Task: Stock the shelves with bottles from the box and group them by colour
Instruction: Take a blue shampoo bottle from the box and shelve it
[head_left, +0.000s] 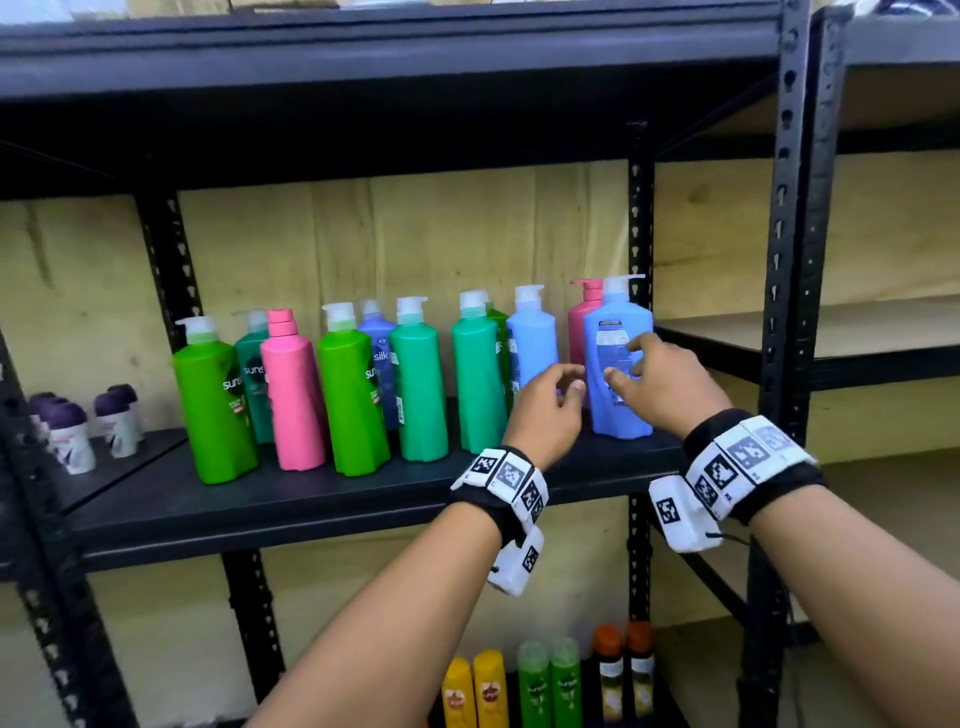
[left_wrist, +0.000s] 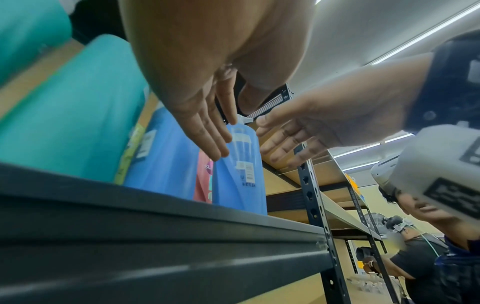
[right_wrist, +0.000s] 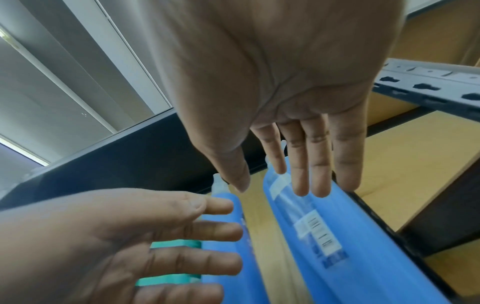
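Observation:
A light blue pump bottle (head_left: 621, 415) (left_wrist: 241, 185) (right_wrist: 324, 236) stands at the right end of the black shelf (head_left: 311, 499), back label facing me. My left hand (head_left: 569, 382) (left_wrist: 215, 133) (right_wrist: 207, 236) is just left of it and my right hand (head_left: 631, 361) (left_wrist: 283, 142) (right_wrist: 298, 174) is in front of it. On both hands the fingers are straight and hold nothing. A second light blue bottle (head_left: 532, 343) (left_wrist: 166, 156) stands to the left, a pink one (head_left: 579, 332) behind. Further left are teal (head_left: 478, 384), green (head_left: 213, 405), pink (head_left: 292, 395) and dark blue (head_left: 382, 353) bottles, mixed.
The shelf's upright post (head_left: 641, 234) stands just behind the blue bottle. The neighbouring bay (head_left: 857, 332) lies to the right. Small purple-capped roll-ons (head_left: 67, 431) sit far left. Yellow (head_left: 475, 691), green (head_left: 550, 680) and orange-capped (head_left: 623, 670) bottles stand on the lower shelf. Another person (left_wrist: 415, 263) works nearby.

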